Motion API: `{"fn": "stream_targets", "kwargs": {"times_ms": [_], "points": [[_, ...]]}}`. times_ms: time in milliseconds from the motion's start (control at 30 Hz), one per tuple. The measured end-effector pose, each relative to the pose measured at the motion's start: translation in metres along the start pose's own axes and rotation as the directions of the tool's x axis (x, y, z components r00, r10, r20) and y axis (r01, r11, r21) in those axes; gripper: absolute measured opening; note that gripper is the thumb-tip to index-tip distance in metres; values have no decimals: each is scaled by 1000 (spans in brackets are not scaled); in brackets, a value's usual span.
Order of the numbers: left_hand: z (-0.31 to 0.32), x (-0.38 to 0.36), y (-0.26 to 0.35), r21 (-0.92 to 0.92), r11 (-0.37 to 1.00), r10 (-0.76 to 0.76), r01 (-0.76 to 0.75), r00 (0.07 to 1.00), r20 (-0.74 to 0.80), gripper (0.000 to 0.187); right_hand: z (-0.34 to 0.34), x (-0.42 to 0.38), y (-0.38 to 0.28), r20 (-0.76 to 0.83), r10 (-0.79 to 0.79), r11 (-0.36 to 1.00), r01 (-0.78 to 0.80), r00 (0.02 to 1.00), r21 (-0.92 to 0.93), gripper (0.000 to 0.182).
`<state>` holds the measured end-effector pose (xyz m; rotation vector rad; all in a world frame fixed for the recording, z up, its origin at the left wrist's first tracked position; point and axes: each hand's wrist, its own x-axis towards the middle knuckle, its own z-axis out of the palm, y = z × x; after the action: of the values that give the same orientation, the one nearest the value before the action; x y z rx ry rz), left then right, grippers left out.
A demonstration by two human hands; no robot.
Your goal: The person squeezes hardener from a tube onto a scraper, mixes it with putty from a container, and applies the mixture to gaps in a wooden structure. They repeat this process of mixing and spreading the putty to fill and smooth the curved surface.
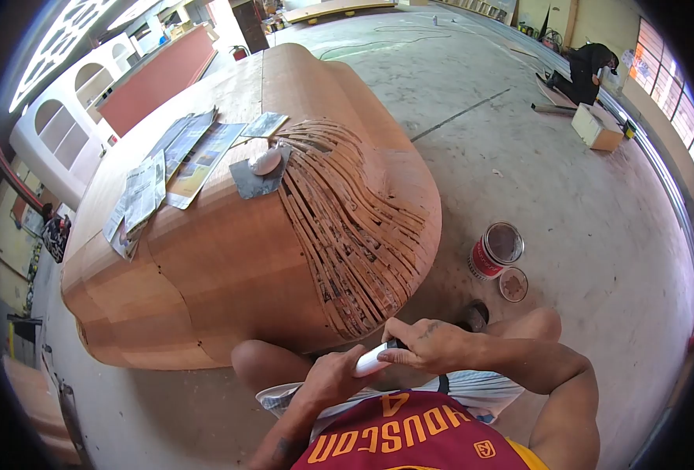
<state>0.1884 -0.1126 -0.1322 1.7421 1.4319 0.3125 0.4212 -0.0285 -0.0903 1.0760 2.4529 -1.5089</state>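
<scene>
Above my lap, my left hand [335,379] is closed around a white tube [372,360]. My right hand [434,346] pinches the tube's dark end, which looks like a cap; part of it is hidden by the fingers. Just beyond both hands rises a large curved wooden form [214,290], its near end covered by narrow bent strips [355,235] with gaps between them. On top of the form, a whitish lump [265,161] sits on a grey metal plate [249,182].
Sheets of newspaper [190,160] lie on the form. To the right, an open can [484,261] stands on the concrete floor, with its round lid [513,285] beside it. A person in dark clothes [589,69] crouches far right near a pale box [597,128].
</scene>
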Motion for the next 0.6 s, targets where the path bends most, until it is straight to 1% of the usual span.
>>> {"fn": "stream_targets", "kwargs": {"times_ms": [33, 100, 133, 200, 233, 267, 300, 367, 400, 467, 500, 533, 567, 600], "points": [[-1, 0, 2, 32, 999, -21, 22, 999, -28, 43, 2, 0, 2, -7, -63, 998, 63, 998, -14, 44], [-4, -3, -3, -56, 998, -1, 6, 997, 74, 44, 4, -3, 7, -17, -184, 982, 183, 983, -45, 42], [-5, -5, -6, -103, 995, 9, 4, 992, 125, 44, 4, -3, 6, -28, -285, 958, 283, 958, -57, 42], [-8, -10, -17, -339, 938, 34, 67, 958, 283, 45, 2, -6, 4, -44, -477, 877, 472, 878, -84, 41], [-11, -12, -19, -443, 889, 59, 114, 932, 358, 45, 1, -7, 1, -22, -491, 867, 486, 871, -112, 42], [-15, -13, -17, -496, 849, 47, 181, 910, 413, 39, -1, -8, -3, 1, -505, 854, 500, 863, -140, 43], [-15, -12, -17, -475, 867, 42, 152, 926, 374, 39, -5, -11, -7, 24, -518, 841, 514, 855, -170, 44], [-12, -11, -17, -425, 900, 39, 94, 955, 294, 38, -14, -18, -15, -55, -377, 924, 373, 924, -81, 44], [-12, -9, -10, -316, 946, -4, 73, 977, 214, 39, -16, -20, -17, -89, -301, 954, 299, 950, -31, 44], [-10, -5, 8, -84, 995, -56, 60, 998, 39, 41, -11, -18, -11, -95, -135, 990, 139, 986, 30, 43], [-9, -4, 8, -28, 998, -49, 50, 998, 39, 42, -6, -16, -7, -94, -49, 996, 56, 994, 63, 43], [-7, -4, 7, 26, 999, -41, 40, 998, 41, 42, 4, -16, -1, -118, -36, 996, 45, 992, 74, 41], [-5, -3, 7, 77, 997, -35, 32, 998, 44, 43, 9, -17, 7, -125, -107, 991, 115, 986, 63, 41], [-3, -2, 6, 73, 997, -44, 38, 995, 90, 43, 14, -19, 16, -128, -176, 981, 184, 976, 53, 40]]}}
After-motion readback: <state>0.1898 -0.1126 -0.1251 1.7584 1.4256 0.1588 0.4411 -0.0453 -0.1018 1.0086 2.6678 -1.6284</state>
